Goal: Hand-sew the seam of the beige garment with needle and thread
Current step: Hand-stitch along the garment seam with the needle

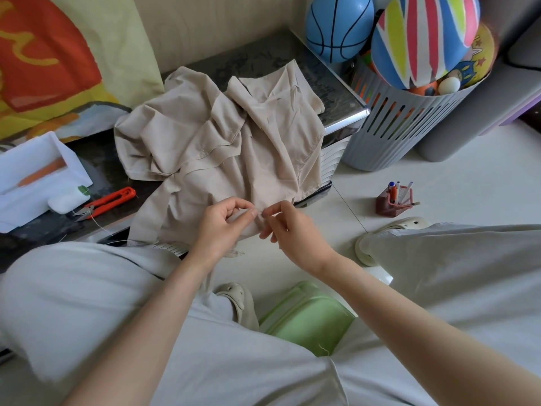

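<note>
Hands meet at the near edge of a dark marbled bench (pixel 263 60), where a seated person works a crumpled beige cotton garment (pixel 222 136) that is spread across the top and hangs off that edge; the left hand (pixel 224 222) pinches a fold of the cloth between thumb and curled fingers, while the right hand (pixel 289 227) closes thumb and forefinger on the same fold, touching the left thumb; any needle or thread between those fingertips is too fine to make out. Red-handled thread snips (pixel 112 200) lie near the bench's left edge, beside a white plastic box (pixel 38 171); a grey slatted basket (pixel 395 127) stands on the pale floor (pixel 439 186) past the right edge. Judging by the grip, a stitch is being set at the seam; the risks are a pricked left thumb, so close to the working fingertips; a stitch catching a second layer of the bunched cloth; and the overhanging weight dragging the seam out of the pinch.
</note>
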